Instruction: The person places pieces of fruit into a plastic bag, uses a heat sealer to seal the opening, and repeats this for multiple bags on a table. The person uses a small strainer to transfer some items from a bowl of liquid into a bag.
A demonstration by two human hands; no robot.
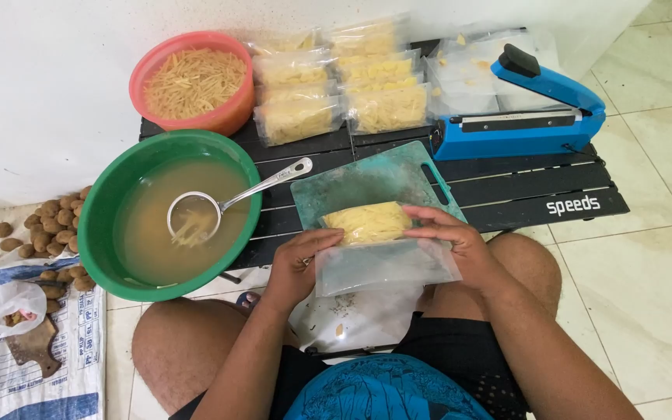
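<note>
Both hands hold a clear plastic bag [383, 260] above my lap, with pale yellow potato sticks [367, 222] packed into its far end. My left hand [299, 260] grips the bag's left edge. Over the right side, my right hand [449, 233] presses its fingers on top of the sticks. The bag rests partly on a teal cutting board [367, 180] at the near edge of a low black slatted table [530, 190].
A green basin [110, 194] of cloudy water holds a metal strainer ladle [196, 218]. A red basin [194, 82] of cut sticks, several filled bags [336, 85] and a blue heat sealer [519, 117] stand behind. Whole potatoes [52, 225] lie on the floor at left.
</note>
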